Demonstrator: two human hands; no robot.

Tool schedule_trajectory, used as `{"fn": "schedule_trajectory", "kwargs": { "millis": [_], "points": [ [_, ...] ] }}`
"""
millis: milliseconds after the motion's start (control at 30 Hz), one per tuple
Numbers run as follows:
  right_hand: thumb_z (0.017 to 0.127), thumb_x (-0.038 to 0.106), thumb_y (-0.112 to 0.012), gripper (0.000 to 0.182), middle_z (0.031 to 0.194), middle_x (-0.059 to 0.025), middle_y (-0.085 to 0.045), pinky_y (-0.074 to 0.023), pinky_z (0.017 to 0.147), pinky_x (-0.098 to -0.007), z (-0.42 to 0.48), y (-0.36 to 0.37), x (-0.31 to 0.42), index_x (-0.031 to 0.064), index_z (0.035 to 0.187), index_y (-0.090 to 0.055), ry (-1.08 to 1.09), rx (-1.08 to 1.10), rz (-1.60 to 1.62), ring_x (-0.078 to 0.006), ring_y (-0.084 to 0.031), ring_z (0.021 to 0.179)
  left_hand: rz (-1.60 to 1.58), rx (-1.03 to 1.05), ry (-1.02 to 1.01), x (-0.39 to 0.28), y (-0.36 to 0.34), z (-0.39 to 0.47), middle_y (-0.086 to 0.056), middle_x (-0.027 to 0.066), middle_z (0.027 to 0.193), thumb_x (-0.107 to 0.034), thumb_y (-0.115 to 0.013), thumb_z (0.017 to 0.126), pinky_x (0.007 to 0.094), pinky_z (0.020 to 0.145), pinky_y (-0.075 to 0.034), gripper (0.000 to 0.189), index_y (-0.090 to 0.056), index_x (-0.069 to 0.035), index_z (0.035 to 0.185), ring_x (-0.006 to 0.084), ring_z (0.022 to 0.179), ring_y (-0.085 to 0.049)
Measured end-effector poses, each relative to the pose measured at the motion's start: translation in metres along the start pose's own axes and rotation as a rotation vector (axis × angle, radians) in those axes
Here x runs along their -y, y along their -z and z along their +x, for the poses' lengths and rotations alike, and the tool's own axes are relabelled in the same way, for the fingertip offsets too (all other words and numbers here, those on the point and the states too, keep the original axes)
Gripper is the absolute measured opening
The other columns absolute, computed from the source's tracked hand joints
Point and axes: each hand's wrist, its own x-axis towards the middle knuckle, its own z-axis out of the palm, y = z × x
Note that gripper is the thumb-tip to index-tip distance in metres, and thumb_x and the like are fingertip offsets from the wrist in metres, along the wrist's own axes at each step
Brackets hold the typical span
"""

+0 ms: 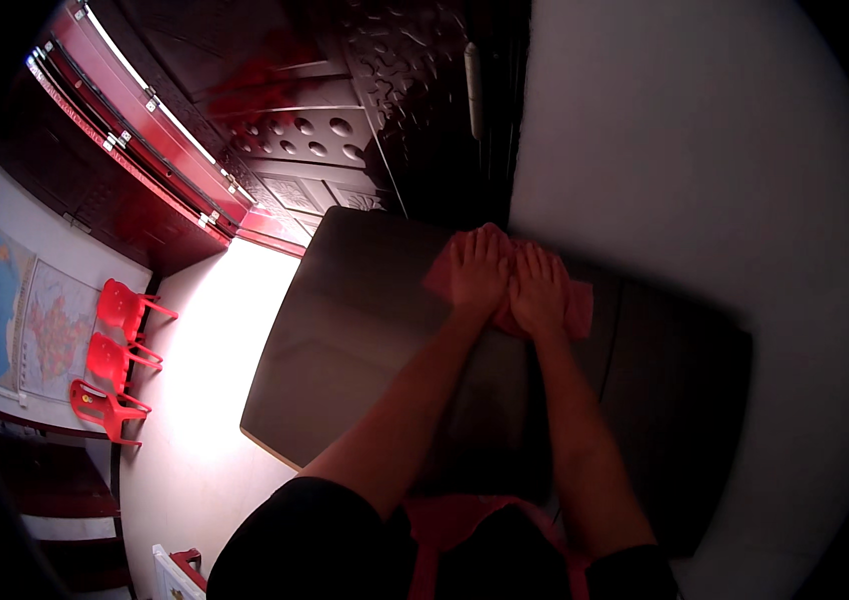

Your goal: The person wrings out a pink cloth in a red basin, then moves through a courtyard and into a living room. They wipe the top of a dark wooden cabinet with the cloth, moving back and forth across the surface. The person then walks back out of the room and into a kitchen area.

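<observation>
A thin red cloth point(580, 307) lies bunched on a dark tabletop point(364, 300), near the edge by the pale wall. My left hand point(479, 271) rests palm down on the cloth and holds it against the surface. Close beside it, my right hand point(538, 291) also lies flat on the cloth, with its fingers pointing away from me. Both arms are stretched out over the table. Folds of the cloth show around and between the hands; what is under the palms is hidden.
A dark carved door point(319, 139) with a long handle point(474, 90) stands beyond the table. The pale wall point(679, 150) borders the far and right sides. Red plastic chairs point(111, 356) line the left wall under maps point(57, 322). Bright light falls on the floor point(222, 337).
</observation>
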Motion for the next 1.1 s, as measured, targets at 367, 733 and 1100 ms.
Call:
{"fn": "schedule_trajectory", "kwargs": {
  "millis": [367, 733, 1100],
  "points": [
    [0.092, 0.028, -0.047, 0.051, 0.144, -0.0165, -0.044, -0.0227, 0.115, -0.0511, 0.003, 0.001, 0.003, 0.0039, 0.136, -0.048, 0.002, 0.023, -0.052, -0.0311, -0.038, 0.136, -0.009, 0.042, -0.028, 0.008, 0.001, 0.003, -0.037, 0.0132, 0.151, -0.039, -0.036, 0.098, 0.0546, 0.115, -0.018, 0.056, -0.037, -0.01, 0.146, 0.0305, 0.141, -0.03],
    [0.092, 0.028, -0.047, 0.052, 0.147, -0.0157, -0.041, -0.0213, 0.116, -0.0498, -0.026, 0.0, 0.028, 0.0035, 0.137, -0.047, 0.004, 0.075, -0.056, -0.0313, -0.036, 0.138, -0.039, 0.036, -0.025, 0.022, 0.007, -0.032, -0.036, 0.0123, 0.152, -0.039, -0.032, 0.1, 0.0542, 0.116, -0.015, 0.054, -0.039, -0.012, 0.146, 0.0284, 0.142, -0.028],
    [0.091, 0.029, -0.05, 0.053, 0.146, -0.0166, -0.041, -0.022, 0.116, -0.0485, -0.084, -0.004, 0.071, 0.003, 0.137, -0.047, 0.085, 0.017, -0.024, -0.0329, -0.036, 0.137, 0.052, -0.144, -0.061, 0.051, 0.017, -0.106, -0.039, 0.0129, 0.15, -0.037, -0.037, 0.098, 0.0524, 0.116, -0.017, 0.051, -0.046, -0.01, 0.141, 0.0282, 0.139, -0.034]
  ]
}}
